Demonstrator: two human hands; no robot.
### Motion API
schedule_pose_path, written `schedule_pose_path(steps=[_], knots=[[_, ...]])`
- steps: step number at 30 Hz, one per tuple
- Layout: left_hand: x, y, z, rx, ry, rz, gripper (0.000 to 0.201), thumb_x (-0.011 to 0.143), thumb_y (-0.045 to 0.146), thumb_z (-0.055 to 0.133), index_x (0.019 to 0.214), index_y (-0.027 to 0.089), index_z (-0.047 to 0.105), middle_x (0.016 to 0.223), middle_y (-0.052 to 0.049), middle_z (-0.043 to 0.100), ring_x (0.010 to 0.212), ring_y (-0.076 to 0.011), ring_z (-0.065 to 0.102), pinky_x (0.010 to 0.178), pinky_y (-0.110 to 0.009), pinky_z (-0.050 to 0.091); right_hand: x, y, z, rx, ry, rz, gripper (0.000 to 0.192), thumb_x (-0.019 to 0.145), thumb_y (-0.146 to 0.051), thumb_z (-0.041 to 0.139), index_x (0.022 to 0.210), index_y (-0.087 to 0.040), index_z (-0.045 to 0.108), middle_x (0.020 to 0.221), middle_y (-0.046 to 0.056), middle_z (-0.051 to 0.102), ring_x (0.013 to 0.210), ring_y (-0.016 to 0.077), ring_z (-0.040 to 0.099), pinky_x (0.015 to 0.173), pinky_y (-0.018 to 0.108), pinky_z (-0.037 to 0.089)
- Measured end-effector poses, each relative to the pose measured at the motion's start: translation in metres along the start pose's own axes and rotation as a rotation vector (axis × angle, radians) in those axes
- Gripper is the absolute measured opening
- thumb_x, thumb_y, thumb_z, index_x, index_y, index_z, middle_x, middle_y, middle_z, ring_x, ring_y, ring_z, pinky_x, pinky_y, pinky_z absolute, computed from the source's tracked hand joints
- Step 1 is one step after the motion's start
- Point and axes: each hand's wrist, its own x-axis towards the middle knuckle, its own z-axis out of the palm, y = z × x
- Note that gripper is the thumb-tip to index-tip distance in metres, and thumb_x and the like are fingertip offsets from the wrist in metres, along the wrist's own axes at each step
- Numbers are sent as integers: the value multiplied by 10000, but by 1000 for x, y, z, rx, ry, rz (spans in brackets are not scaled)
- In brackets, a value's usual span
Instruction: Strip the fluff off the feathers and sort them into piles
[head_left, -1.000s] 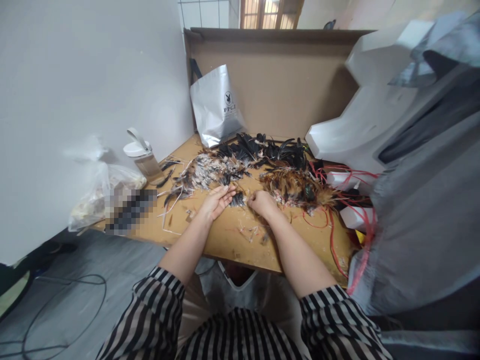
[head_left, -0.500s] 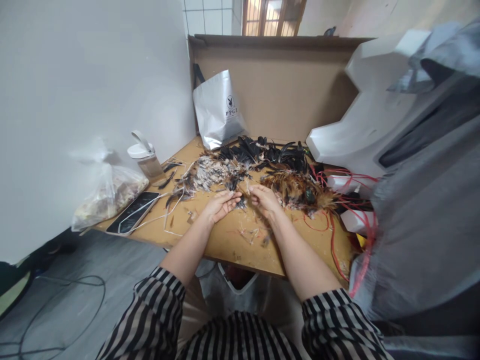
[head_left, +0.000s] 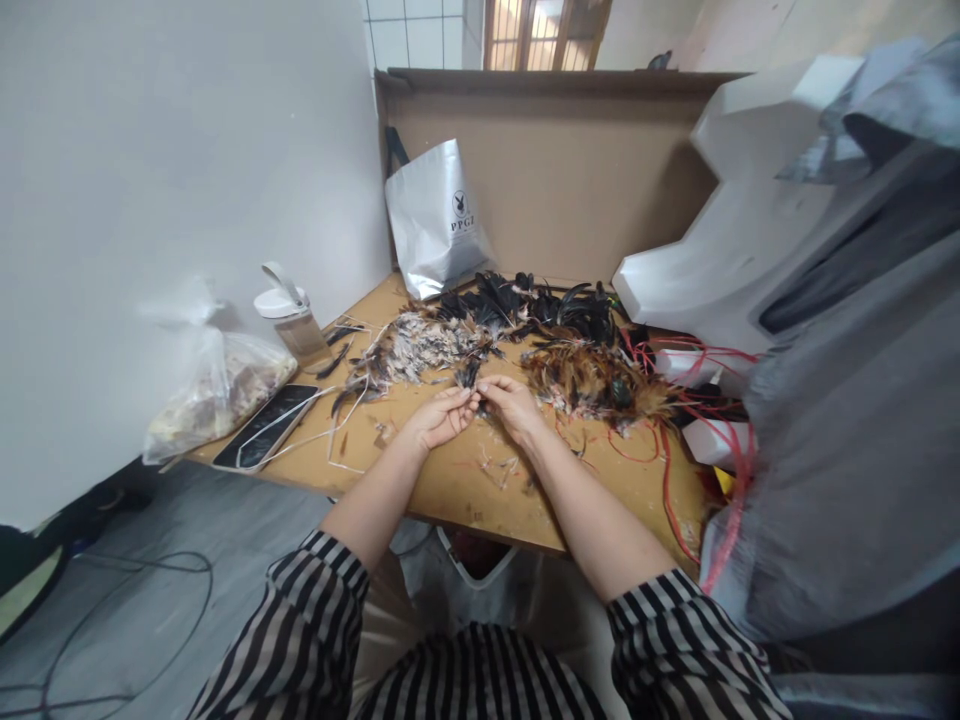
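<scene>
My left hand (head_left: 437, 418) and my right hand (head_left: 510, 403) meet fingertip to fingertip over the wooden table (head_left: 465, 485), both pinching a small dark feather (head_left: 470, 376) that sticks up between them. Just beyond lie three feather heaps: grey-white speckled ones (head_left: 420, 345) to the left, black ones (head_left: 525, 300) at the back, brown-gold ones (head_left: 592, 378) to the right of my right hand. Loose feather scraps (head_left: 499, 465) litter the table under my wrists.
A silver paper bag (head_left: 437, 215) leans on a cardboard screen (head_left: 570, 165). A lidded bottle (head_left: 291, 318), a phone (head_left: 264, 425) with a white cable and a plastic bag (head_left: 214, 385) sit at left. Red strings (head_left: 667, 470) and white foam blocks (head_left: 720, 240) crowd the right.
My hands have drawn together: the right one moved left and the left one closed its fingers, so both now pinch the same feather. The view shifted slightly.
</scene>
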Motion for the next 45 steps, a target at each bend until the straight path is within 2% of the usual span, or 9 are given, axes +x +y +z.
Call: schedule_pose_path(steps=[5, 9, 15, 18, 23, 27, 38, 42, 45], knots=[[1, 0, -2, -8, -18, 51, 80, 722, 62, 531, 738, 93, 603, 670, -48, 623, 565, -53, 565, 543, -136, 451, 1, -5, -3, -53, 95, 62, 314, 551, -414, 654, 728, -157, 611, 650, 12, 609, 509, 80, 489, 448, 182, 321], [1, 0, -3, -25, -20, 63, 85, 725, 55, 523, 723, 88, 602, 669, -52, 622, 559, -56, 565, 535, -140, 454, -1, -13, -4, -97, 238, -2, 312, 545, -421, 650, 687, -147, 601, 594, -1, 589, 456, 66, 440, 418, 184, 279], [1, 0, -2, 2, -60, 55, 62, 712, 60, 547, 752, 76, 592, 672, -48, 622, 554, -56, 568, 533, -140, 458, -4, -14, 1, -81, 69, 17, 316, 540, -426, 666, 680, -150, 602, 538, -28, 559, 426, 51, 396, 425, 188, 268], [1, -1, -3, 18, -79, 54, 73, 710, 56, 549, 765, 69, 594, 681, -52, 628, 564, -64, 577, 525, -140, 463, -4, -11, 2, -56, 25, 36, 290, 517, -384, 694, 657, -153, 590, 501, -41, 535, 421, 49, 385, 425, 185, 261], [3, 0, -4, -5, -27, 35, 101, 725, 51, 528, 795, 75, 597, 705, -52, 641, 560, -64, 588, 495, -123, 463, -5, -13, 4, 8, 17, 11, 259, 526, -363, 694, 618, -160, 562, 480, -56, 510, 412, 45, 372, 430, 187, 262], [4, 1, -4, -16, 16, -4, 104, 731, 52, 522, 797, 79, 597, 695, -53, 644, 535, -63, 587, 464, -115, 458, -6, -15, 5, -11, 19, -47, 244, 531, -353, 690, 630, -156, 583, 519, -44, 540, 456, 60, 421, 481, 199, 321], [2, -1, -6, 34, -65, -33, 79, 708, 60, 556, 779, 72, 588, 622, -34, 606, 499, -47, 559, 465, -110, 443, -5, -11, 2, -147, -55, -130, 201, 559, -312, 666, 663, -145, 631, 639, -10, 602, 612, 93, 507, 653, 232, 387], [2, -2, -6, 68, -52, -2, 45, 695, 45, 559, 731, 68, 575, 608, -33, 590, 485, -43, 540, 469, -117, 437, -5, -12, 2, -134, -22, -122, 223, 554, -324, 670, 685, -149, 624, 640, -12, 595, 567, 84, 488, 603, 223, 386], [2, 3, -7, 14, -47, 95, 29, 706, 48, 545, 702, 76, 552, 611, -25, 569, 477, -32, 515, 460, -115, 424, -3, -11, -1, -153, 62, -92, 260, 583, -347, 647, 755, -155, 619, 602, -20, 578, 469, 65, 426, 509, 209, 355]])
